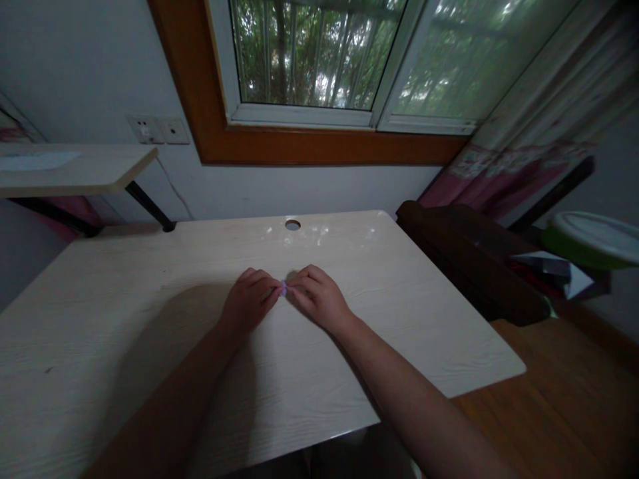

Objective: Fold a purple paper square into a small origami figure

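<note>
My left hand (248, 297) and my right hand (318, 296) rest together on the pale wooden desk (150, 346), fingertips meeting. Both are closed in a pinch on a tiny pale purple object (283, 288) held between them. It is too small to name. Both forearms reach in from the bottom of the view.
A round cable hole (292, 225) sits near the desk's far edge. A raised shelf (74, 169) stands at the left, wall sockets (158, 130) behind it. A dark wooden piece of furniture (474, 259), a green-rimmed bowl (594, 239) and a curtain (539, 126) are at the right, below a window (319, 60).
</note>
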Tool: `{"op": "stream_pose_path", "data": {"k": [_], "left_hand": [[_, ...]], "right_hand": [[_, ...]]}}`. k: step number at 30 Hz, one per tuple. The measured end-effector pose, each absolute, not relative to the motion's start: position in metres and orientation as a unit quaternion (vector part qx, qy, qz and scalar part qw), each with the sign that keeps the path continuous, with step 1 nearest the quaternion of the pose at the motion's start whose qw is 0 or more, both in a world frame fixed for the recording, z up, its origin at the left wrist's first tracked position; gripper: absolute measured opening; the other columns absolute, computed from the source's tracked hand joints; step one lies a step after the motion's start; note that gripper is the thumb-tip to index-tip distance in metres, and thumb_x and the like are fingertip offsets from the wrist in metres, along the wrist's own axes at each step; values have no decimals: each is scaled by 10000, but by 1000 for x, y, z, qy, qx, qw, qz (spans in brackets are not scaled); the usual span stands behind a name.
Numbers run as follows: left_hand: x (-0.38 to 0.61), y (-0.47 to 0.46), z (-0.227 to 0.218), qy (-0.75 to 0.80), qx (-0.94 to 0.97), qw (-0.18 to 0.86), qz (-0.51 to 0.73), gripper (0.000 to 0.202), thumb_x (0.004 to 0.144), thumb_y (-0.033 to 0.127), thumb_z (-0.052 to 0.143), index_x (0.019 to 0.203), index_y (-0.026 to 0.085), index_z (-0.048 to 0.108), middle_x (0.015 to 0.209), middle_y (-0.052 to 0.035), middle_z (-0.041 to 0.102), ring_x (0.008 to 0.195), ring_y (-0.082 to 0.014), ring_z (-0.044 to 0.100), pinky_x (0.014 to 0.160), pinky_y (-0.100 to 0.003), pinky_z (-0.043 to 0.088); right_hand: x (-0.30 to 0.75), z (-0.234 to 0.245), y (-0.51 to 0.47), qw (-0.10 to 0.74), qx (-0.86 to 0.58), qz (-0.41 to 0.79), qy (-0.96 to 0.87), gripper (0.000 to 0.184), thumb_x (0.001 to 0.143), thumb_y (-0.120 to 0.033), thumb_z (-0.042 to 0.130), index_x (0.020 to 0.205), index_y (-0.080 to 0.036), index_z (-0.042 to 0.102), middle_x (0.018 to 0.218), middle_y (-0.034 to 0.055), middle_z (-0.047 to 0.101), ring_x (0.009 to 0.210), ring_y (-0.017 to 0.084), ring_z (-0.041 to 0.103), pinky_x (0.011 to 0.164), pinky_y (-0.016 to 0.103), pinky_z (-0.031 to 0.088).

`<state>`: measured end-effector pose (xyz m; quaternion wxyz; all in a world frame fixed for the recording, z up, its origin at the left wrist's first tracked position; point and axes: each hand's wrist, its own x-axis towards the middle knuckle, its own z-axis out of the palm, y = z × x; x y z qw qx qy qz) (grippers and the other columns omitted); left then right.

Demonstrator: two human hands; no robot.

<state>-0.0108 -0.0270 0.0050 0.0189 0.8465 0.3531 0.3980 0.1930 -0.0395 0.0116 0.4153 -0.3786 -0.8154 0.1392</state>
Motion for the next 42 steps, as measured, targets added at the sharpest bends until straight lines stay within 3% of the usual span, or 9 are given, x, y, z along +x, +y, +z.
{"op": "stream_pose_path", "data": {"k": [8, 14, 21, 27, 31, 36, 42], "left_hand": [[-11, -29, 6, 418, 802, 96, 415, 210, 903, 171, 551, 1104, 211, 598, 891, -31, 667, 807, -178, 604, 817, -369, 494], [-10, -24, -1, 406, 816, 94, 401, 317, 788, 113, 649, 1086, 212, 603, 883, -24, 668, 815, -189, 602, 790, -364, 497], [-10, -25, 3, 380, 825, 65, 413, 191, 827, 131, 630, 998, 213, 610, 818, -21, 640, 788, -184, 583, 762, -349, 482], [-9, -29, 5, 341, 829, 43, 441, 156, 856, 129, 612, 987, 213, 614, 847, -26, 662, 799, -170, 592, 782, -346, 494], [-11, -29, 5, 344, 825, 50, 446, 113, 869, 146, 618, 950, 223, 633, 861, -29, 661, 821, -172, 597, 786, -345, 501], [-13, -28, 5, 342, 833, 49, 432, 84, 891, 171, 600, 943, 224, 641, 863, -33, 656, 823, -173, 597, 784, -348, 499], [-12, -28, 4, 338, 833, 62, 434, 101, 870, 150, 617, 939, 213, 656, 860, -39, 650, 821, -168, 598, 776, -328, 509]], "right_hand": [[195, 7, -34, 479, -436, 247, -721, 140, 889, -314, 634, 862, -198, 707, 803, 39, 633, 713, 148, 560, 636, 266, 439], [197, 1, -28, 472, -469, 414, -622, 221, 834, -390, 663, 857, -179, 725, 757, 24, 684, 675, 141, 575, 642, 259, 438], [196, 5, -27, 460, -446, 531, -554, 281, 779, -440, 684, 808, -163, 720, 693, 17, 674, 547, 100, 482, 513, 226, 354], [198, 3, -26, 440, -431, 558, -556, 269, 785, -416, 687, 888, -173, 739, 707, 20, 687, 545, 95, 486, 513, 223, 347], [199, 4, -27, 432, -415, 557, -576, 299, 797, -417, 688, 953, -168, 742, 735, 34, 695, 604, 113, 551, 574, 239, 403], [199, 8, -28, 419, -415, 536, -604, 270, 811, -392, 679, 934, -163, 752, 763, 43, 704, 682, 132, 603, 678, 268, 452], [200, 4, -27, 423, -424, 534, -597, 259, 802, -391, 678, 908, -164, 746, 731, 32, 688, 667, 136, 589, 656, 265, 448]]}}
